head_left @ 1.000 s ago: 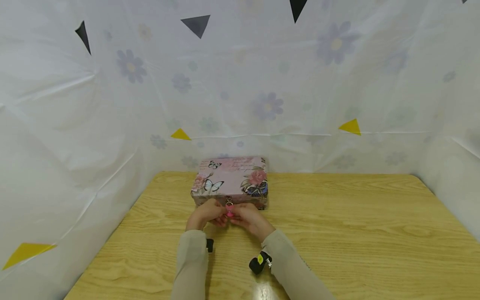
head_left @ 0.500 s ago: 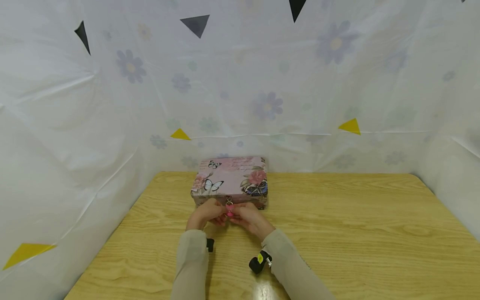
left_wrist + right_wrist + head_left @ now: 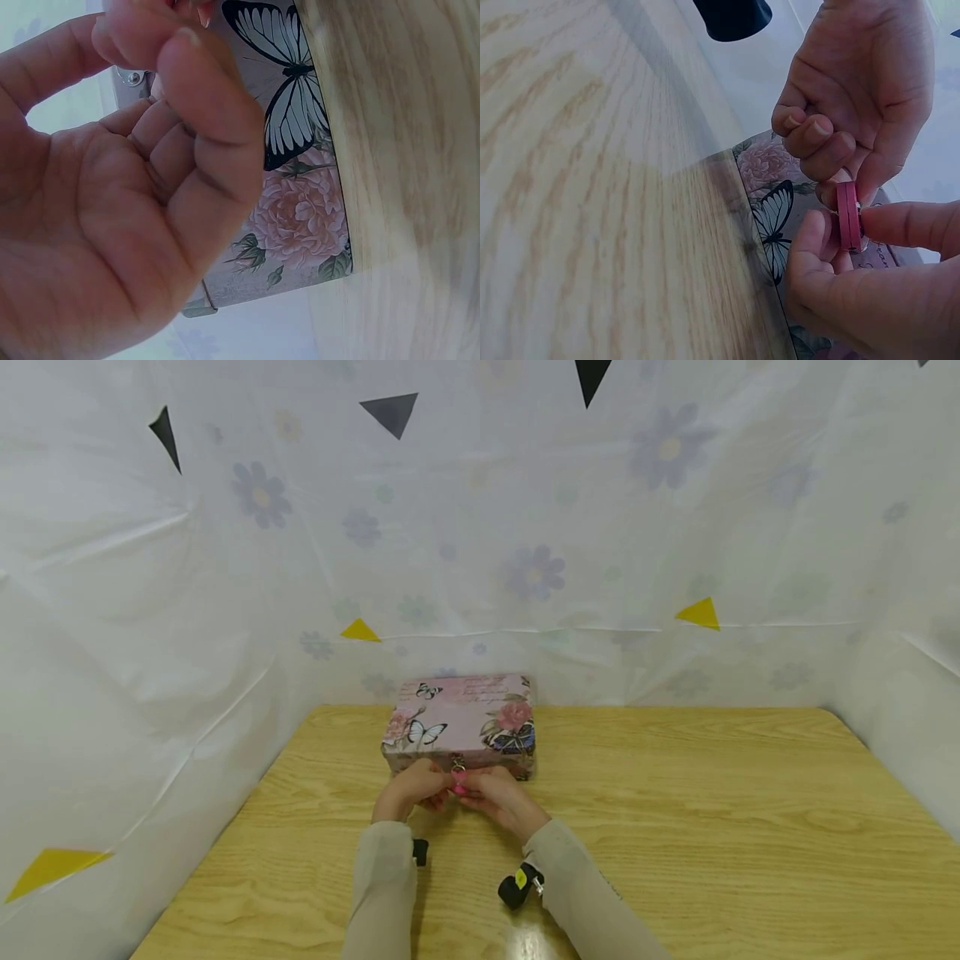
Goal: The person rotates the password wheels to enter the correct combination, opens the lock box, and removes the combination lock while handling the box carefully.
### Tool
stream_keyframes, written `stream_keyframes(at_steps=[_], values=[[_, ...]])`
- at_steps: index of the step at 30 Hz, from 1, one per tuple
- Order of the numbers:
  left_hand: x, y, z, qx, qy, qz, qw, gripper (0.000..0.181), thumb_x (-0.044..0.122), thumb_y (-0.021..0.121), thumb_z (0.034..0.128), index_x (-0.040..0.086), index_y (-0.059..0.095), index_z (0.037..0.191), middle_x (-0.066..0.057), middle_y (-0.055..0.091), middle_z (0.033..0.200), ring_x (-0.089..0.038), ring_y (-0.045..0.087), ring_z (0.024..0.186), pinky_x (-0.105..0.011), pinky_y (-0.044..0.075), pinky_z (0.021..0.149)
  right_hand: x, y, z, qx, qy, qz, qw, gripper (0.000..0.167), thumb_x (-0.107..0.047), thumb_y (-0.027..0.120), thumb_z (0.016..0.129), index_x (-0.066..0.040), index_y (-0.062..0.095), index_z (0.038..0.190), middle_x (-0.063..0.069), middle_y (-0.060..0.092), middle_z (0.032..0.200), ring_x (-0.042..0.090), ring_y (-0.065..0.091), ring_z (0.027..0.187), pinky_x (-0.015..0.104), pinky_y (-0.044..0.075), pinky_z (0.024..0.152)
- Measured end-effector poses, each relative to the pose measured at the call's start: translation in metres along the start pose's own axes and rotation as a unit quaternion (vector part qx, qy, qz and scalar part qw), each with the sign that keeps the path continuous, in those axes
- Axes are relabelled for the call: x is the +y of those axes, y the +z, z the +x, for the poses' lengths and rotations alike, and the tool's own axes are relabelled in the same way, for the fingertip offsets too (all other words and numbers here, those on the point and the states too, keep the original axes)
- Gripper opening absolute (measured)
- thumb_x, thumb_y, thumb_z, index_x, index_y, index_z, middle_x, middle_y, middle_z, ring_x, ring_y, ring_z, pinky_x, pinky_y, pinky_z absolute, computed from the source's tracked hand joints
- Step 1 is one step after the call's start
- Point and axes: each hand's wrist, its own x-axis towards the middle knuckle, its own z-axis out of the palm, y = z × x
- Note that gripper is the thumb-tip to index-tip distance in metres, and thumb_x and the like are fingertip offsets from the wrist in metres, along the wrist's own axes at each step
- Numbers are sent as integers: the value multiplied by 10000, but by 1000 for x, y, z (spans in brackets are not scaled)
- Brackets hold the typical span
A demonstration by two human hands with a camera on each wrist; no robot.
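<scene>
I see left hand (image 3: 412, 788) and right hand (image 3: 507, 799) close together before box (image 3: 461, 714), both clamped on pink piece (image 3: 847, 216). Thumb and finger of left hand pinch its far end; right thumb presses one side, right fingers other side. Metal ring (image 3: 458, 768) sits just above it, at middle of box front. Fingers cover much of pink piece, so I cannot tell exactly what it is. Box lies flat on bench (image 3: 712, 810), lid down, near flowered sheet (image 3: 480, 510).
</scene>
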Motion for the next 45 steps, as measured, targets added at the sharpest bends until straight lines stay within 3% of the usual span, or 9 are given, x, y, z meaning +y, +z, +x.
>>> stream_keyframes(at_steps=[9,20,37,45], values=[[-1,-1,0,-30,-54,-30,10000,237,93,538,892,-31,589,697,-31,528,578,-126,530,508,-350,546,581,2,0,0,195,134,-99,9997,235,-19,518,938,151,596,1080,37,627,769,111,604,711,290,549,726],[-1,-1,-1,-56,-18,-26,10000,233,84,540,868,4,563,650,-21,512,554,-124,523,501,-344,546,574,2,0,0,29,84,-70,9999,197,-20,562,928,141,610,1030,19,628,739,101,593,675,241,533,674],[-3,0,1,-54,-23,-95,9999,219,81,546,864,-15,576,669,-17,506,560,-124,521,507,-318,532,554,0,0,-3,-34,114,75,9999,224,27,526,926,170,570,1092,32,616,780,99,584,721,225,522,678],[-3,-1,2,9,72,69,10000,224,73,543,881,-96,630,762,-34,520,570,-134,524,508,-375,557,599,0,0,-1,31,137,43,9999,304,-8,467,945,173,562,1170,46,636,799,124,611,757,300,539,750]])
